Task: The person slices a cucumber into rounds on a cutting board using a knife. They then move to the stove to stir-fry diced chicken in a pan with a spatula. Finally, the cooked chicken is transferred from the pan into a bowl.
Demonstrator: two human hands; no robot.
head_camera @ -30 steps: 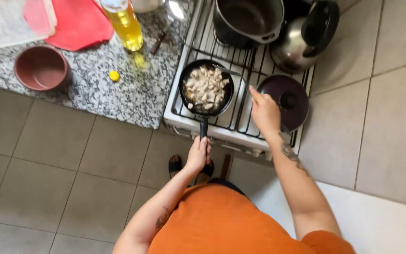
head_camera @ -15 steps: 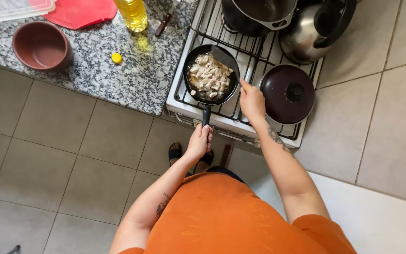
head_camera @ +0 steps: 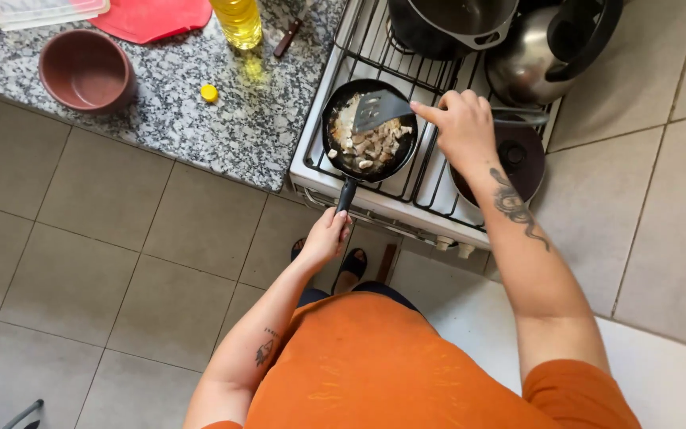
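Left hand (head_camera: 325, 237) gripping round black pan's (head_camera: 369, 129) handle, right hand (head_camera: 460, 127) clasping slotted metal spatula (head_camera: 381, 108), white stove (head_camera: 406, 171) beside speckled granite bench (head_camera: 160, 103).

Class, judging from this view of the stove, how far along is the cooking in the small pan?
Done: the oil bottle stands uncapped, its yellow cap on the counter, and chopped food fills the frying pan. In hand: the left hand grips the pan's handle while the right hand holds a spatula over the food. Left: the food is not yet served; the brown bowl sits empty.
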